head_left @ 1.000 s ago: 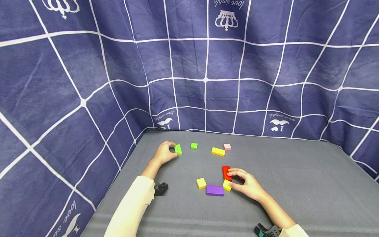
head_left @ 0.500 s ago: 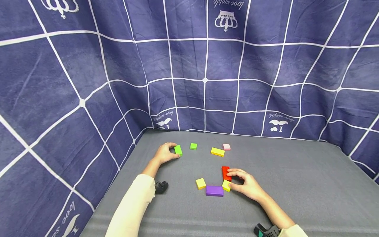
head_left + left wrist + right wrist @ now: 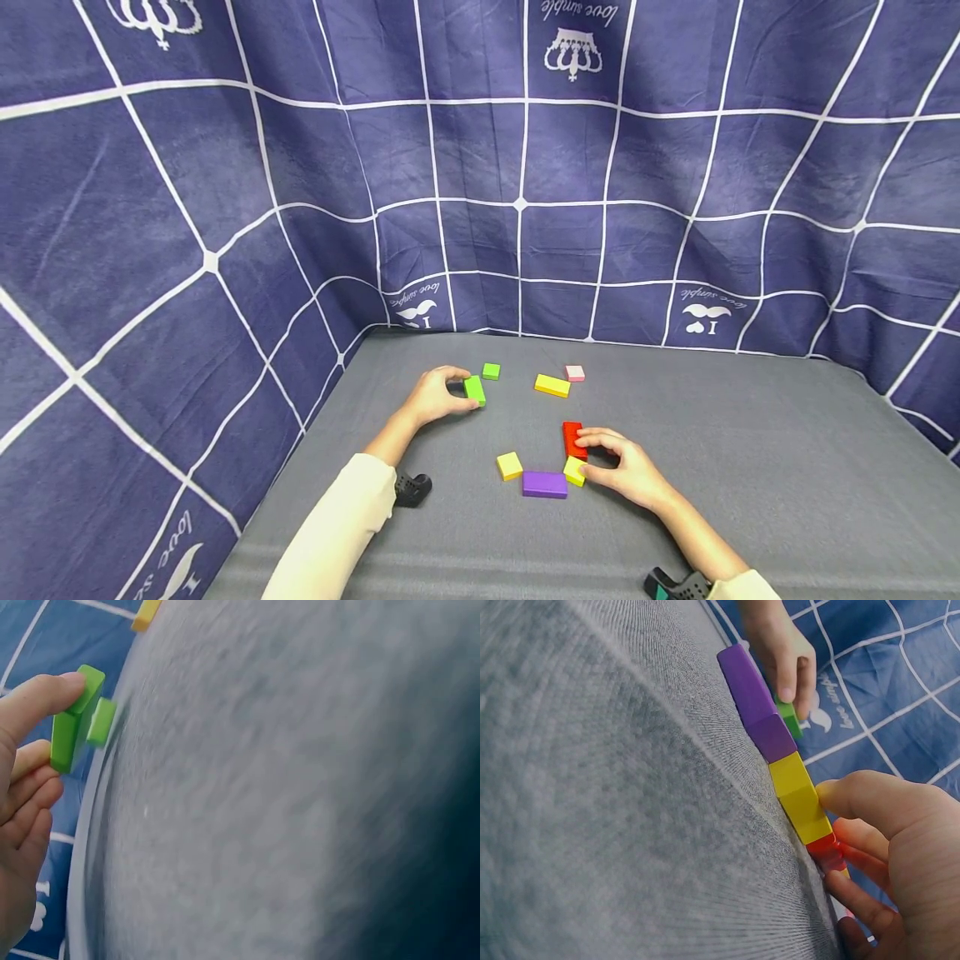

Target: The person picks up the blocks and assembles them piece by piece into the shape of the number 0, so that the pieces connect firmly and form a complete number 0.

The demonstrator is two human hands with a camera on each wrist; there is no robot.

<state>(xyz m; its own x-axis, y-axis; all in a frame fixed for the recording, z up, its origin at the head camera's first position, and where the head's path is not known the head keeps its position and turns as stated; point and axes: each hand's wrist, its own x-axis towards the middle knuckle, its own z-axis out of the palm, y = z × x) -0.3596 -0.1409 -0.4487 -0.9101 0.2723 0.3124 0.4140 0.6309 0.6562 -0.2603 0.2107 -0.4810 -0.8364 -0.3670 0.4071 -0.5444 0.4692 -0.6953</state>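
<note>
My left hand (image 3: pixel 437 394) pinches a long green block (image 3: pixel 475 391) between thumb and fingers, at the left of the grey table. In the left wrist view the thumb lies on one end of that block (image 3: pixel 66 739) and a finger on the other. A small green block (image 3: pixel 491 372) stands just beyond it. My right hand (image 3: pixel 626 471) rests with relaxed, bent fingers at a red block (image 3: pixel 572 438) and a small yellow block (image 3: pixel 574 471). Its thumb touches the yellow block (image 3: pixel 801 796); its fingers lie at the red block (image 3: pixel 826 852). A purple block (image 3: pixel 545 485) lies left of the yellow one.
Another small yellow block (image 3: pixel 509 466) lies left of the purple one. Farther back are a long yellow block (image 3: pixel 552 385) and a small pink block (image 3: pixel 574 373). A blue curtain with white lines (image 3: pixel 480 167) hangs behind and left of the grey table (image 3: pixel 750 433).
My left hand has moved right and slightly nearer with the long green block, bringing it close to the small green block. The right hand and the other blocks have stayed put.
</note>
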